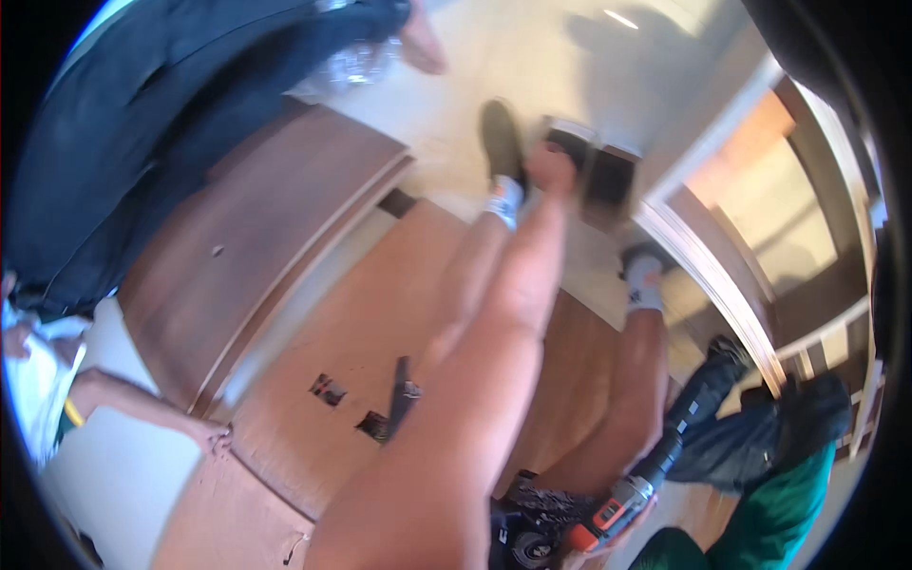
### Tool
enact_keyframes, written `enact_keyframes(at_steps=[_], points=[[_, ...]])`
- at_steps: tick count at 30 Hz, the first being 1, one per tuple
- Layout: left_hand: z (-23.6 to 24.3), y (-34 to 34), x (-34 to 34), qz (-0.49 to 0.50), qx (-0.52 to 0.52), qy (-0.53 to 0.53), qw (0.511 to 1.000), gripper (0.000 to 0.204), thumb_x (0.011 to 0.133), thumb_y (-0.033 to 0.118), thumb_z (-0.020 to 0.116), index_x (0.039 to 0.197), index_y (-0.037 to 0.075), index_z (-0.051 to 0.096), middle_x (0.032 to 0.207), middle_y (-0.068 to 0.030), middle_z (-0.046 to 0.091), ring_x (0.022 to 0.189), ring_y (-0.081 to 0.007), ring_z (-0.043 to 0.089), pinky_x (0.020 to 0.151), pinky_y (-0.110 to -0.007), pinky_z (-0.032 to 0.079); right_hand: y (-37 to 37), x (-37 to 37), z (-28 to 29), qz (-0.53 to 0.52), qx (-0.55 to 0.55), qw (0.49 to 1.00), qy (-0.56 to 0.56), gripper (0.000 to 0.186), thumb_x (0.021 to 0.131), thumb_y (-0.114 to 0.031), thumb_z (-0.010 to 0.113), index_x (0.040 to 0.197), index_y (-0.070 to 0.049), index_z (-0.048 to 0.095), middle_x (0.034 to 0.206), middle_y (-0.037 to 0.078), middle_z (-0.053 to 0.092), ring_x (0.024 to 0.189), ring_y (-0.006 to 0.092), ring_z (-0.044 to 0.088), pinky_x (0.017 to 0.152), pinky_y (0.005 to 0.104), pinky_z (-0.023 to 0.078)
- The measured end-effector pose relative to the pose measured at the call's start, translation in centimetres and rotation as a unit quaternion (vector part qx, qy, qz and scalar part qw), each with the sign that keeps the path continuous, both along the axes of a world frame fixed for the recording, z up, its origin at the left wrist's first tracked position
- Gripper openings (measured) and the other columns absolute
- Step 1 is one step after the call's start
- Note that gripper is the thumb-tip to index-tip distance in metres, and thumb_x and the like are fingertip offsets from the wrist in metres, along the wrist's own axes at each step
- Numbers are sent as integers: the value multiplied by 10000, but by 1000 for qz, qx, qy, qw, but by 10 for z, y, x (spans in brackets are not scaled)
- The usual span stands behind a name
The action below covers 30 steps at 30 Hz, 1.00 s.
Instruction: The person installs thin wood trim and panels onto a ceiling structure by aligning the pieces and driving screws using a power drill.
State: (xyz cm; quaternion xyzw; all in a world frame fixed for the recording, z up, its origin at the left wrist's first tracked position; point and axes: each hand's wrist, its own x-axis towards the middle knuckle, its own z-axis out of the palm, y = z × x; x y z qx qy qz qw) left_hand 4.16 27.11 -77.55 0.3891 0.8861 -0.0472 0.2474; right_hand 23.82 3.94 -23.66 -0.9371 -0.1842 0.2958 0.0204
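Observation:
My left hand [551, 165] reaches forward, closed at one of two dark rectangular pieces [606, 182] on the pale floor between my shoes; blur hides what it grips. At the lower right, my right hand [621, 526] holds an orange-and-black power drill [610, 513]. Beneath my outstretched arm lies a light brown board [291, 408] with small black packets [326, 388] and a dark strip [399, 389] on it.
Darker panels [237, 228] lie stacked at left. Another person's hand [211, 435] touches the board's edge. A person in dark trousers [161, 114] is at upper left, one in green [779, 503] at lower right. A wooden frame [722, 275] occupies the right.

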Motion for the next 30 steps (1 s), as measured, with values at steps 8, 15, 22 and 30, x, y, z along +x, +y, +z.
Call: enact_keyframes(at_steps=[8, 15, 22, 30], points=[[38, -10, -31, 265, 96, -297, 912, 118, 906, -41, 689, 1020, -71, 699, 904, -111, 713, 795, -195, 706, 709, -267, 582, -10, -1, 3, -42, 4, 995, 85, 633, 929, -23, 641, 1521, -14, 417, 1187, 125, 642, 982, 199, 646, 858, 329, 543], [223, -9, 6, 355, -36, -578, 734, 154, 935, -46, 629, 1081, -10, 660, 943, -93, 689, 888, -181, 679, 809, -284, 574, 13, 7, 22, -16, 126, 988, 82, 674, 915, -10, 681, 1525, 7, 394, 1334, 177, 592, 1117, 246, 641, 965, 359, 535], [523, -36, 56, -108, -171, -722, 662, 158, 914, 34, 686, 1049, -28, 738, 946, -106, 768, 852, -153, 727, 790, -304, 584, 48, 43, 114, 85, 281, 947, 131, 661, 929, -77, 705, 1499, 26, 387, 1338, 190, 584, 1155, 266, 601, 1034, 383, 462], [706, -75, 49, -209, 47, -769, 603, 195, 874, 120, 720, 975, -46, 735, 832, -118, 753, 730, -151, 716, 665, -303, 557, 69, 17, 230, 225, 363, 896, 119, 352, 951, -75, 665, 1284, 15, 594, 1048, 96, 655, 920, 195, 628, 884, 346, 511]])
